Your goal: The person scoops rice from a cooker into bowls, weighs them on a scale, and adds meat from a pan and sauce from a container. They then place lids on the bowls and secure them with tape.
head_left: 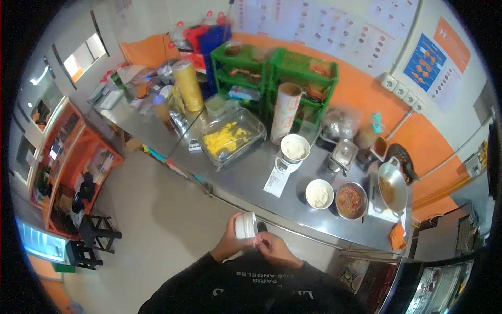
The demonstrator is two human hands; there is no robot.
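Observation:
In front of my body, my left hand (228, 242) is wrapped round what looks like a short stack of white paper bowls (244, 225), tilted on its side. My right hand (274, 251) is closed, its fingertips pinched together right at the lower edge of the stack; what they pinch I cannot tell. Beyond my hands, on the steel counter (238, 175), a white bowl of rice (294, 148) sits on a small scale with a printed receipt (277, 181) at its front. Another white bowl of rice (319, 194) stands nearer the counter's edge, beside a metal bowl of red sauce (351, 201).
A clear tray of yellow pieces (225, 138) lies on the counter's left part. Behind it stand green racks (269, 65) and an upright wrapped roll (286, 112). A large pan (392, 187) is at the right end. Dark stools (97, 233) stand on the left floor.

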